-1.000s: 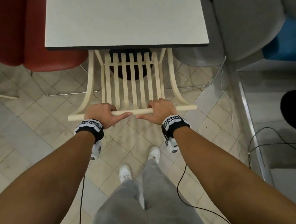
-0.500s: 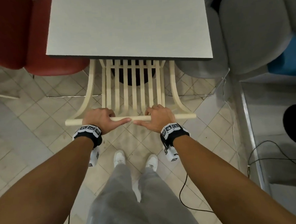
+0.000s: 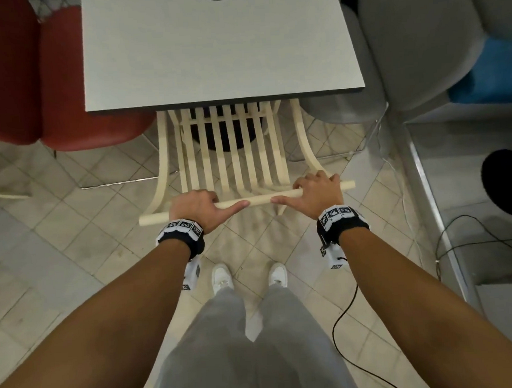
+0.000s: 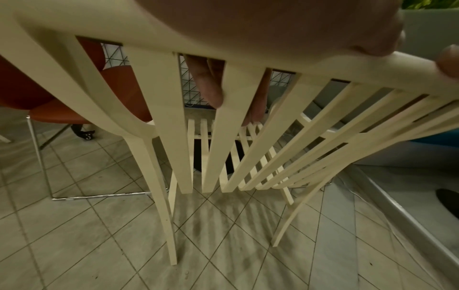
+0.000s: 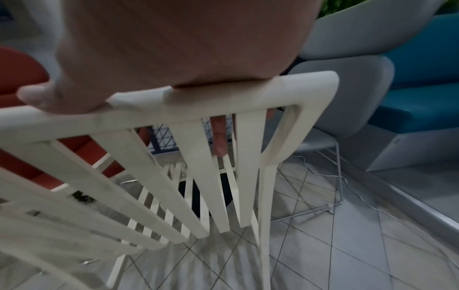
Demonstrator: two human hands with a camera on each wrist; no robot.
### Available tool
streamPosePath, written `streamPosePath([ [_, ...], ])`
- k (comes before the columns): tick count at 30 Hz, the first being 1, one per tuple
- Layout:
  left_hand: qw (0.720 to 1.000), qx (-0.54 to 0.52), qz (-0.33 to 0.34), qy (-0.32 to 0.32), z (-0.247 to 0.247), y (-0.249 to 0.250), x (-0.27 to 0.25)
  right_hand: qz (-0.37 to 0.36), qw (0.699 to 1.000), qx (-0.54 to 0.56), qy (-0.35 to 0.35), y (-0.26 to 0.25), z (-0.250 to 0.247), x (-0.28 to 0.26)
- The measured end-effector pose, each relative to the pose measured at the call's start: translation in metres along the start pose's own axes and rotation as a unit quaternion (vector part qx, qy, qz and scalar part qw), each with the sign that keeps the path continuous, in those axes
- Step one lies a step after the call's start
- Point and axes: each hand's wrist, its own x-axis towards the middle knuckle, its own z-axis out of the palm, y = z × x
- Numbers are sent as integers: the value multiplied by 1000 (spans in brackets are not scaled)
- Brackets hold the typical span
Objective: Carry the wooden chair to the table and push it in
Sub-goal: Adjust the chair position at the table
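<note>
Your left hand [image 3: 194, 210] and right hand [image 3: 314, 196] both grip the top rail of the wooden chair [image 3: 235, 156], fingers [image 4: 207, 82] curled over its far side, thumbs lying along the near side; the rail runs left to right, skewed with its right end farther from you; the seat points away, its front tucked under the near edge of the grey table [image 3: 217, 53]; a red chair [image 3: 65, 94] stands left, a grey one [image 3: 413, 46] right.

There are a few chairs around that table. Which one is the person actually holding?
The pale wooden slat-back chair at the table's near edge: both hands grip its top rail. The red chair at left and the grey chair at right stand untouched.
</note>
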Motion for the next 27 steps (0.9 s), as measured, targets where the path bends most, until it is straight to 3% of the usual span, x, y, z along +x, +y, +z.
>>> streamPosePath([
  [5, 1000, -26, 9, -15, 2, -5, 0, 46, 998, 32, 13, -9, 3, -10],
  [27, 998, 23, -10, -51, 13, -19, -16, 39, 987, 140, 71, -23, 32, -40],
])
